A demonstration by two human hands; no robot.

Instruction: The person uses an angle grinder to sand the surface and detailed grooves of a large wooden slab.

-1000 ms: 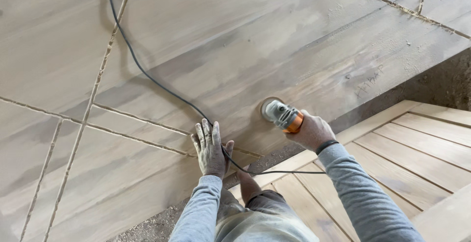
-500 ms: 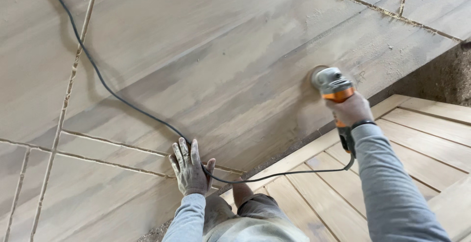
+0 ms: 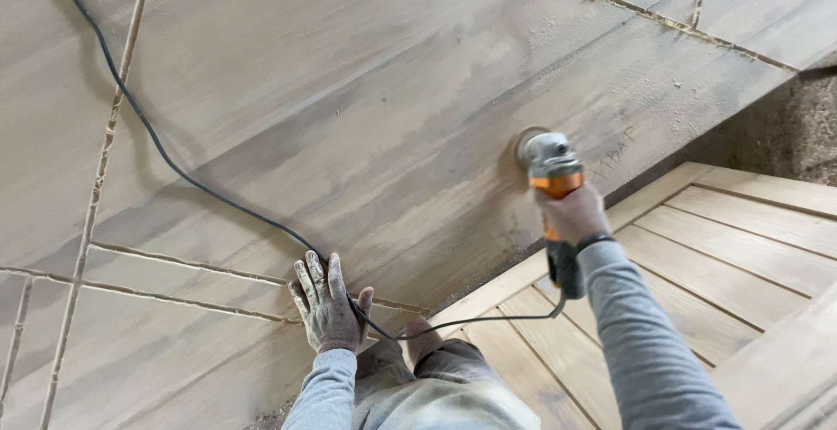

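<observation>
Nearest to me, at six o'clock, my knees were bent over the edge where the slatted wooden panel (image 3: 741, 255) met the big board. My left hand (image 3: 329, 303) lay flat at seven o'clock on the wide wooden panel (image 3: 349, 116), fingers spread and palm down, dusted pale, with the black power cord (image 3: 157, 146) passing under its thumb side and running off toward eleven o'clock. It gripped nothing; it only braced me.

My right hand (image 3: 573, 214) was wrapped tight around the angle grinder (image 3: 553, 187), at about two o'clock from my left hand, closed on the orange part of its body. The grey head and sanding disc sat on the board near its lower edge, just beside some pencil marks. The tool's long axis ran almost straight away from me, head pointing to twelve o'clock and a little left, the dark tail and cord outlet pointing back at six o'clock, over the slatted panel.

To sand well here, I judged the disc should ride nearly flat with light, even pressure, moving steadily so it cut no hollow, and the cord should stay behind the tool, clear of the disc.

Farther out, sawdust-filled grooves (image 3: 105, 160) crossed the board at nine and one o'clock, and loose sawdust (image 3: 785, 125) lay heaped at three o'clock.
</observation>
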